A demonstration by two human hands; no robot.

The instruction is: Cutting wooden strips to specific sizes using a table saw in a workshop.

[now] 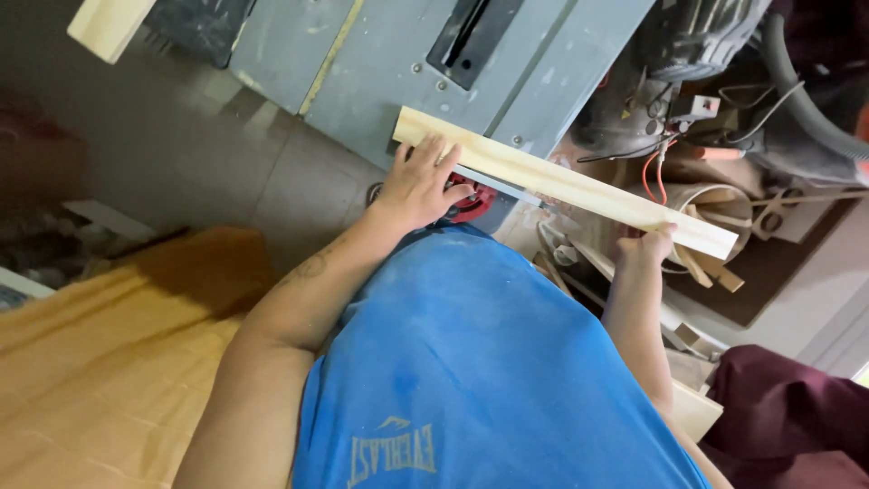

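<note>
A long pale wooden strip (579, 186) lies across the near edge of a grey table saw (398, 63), running from upper left to lower right. My left hand (418, 181) rests flat on the strip's left end, fingers spread over it. Farther along, my right hand (650, 246) grips the strip from below near its right end. The saw's dark blade slot (472, 34) lies beyond the strip, at the top of the view. A red knob (471, 201) shows just under my left hand.
A yellow-orange sheet of board (109, 362) lies at the lower left. Wood offcuts (706, 267), a round container, wires and a grey hose (806, 100) crowd the right side. Another pale board end (109, 25) sticks in at the top left. Dark red cloth (787, 417) sits at the lower right.
</note>
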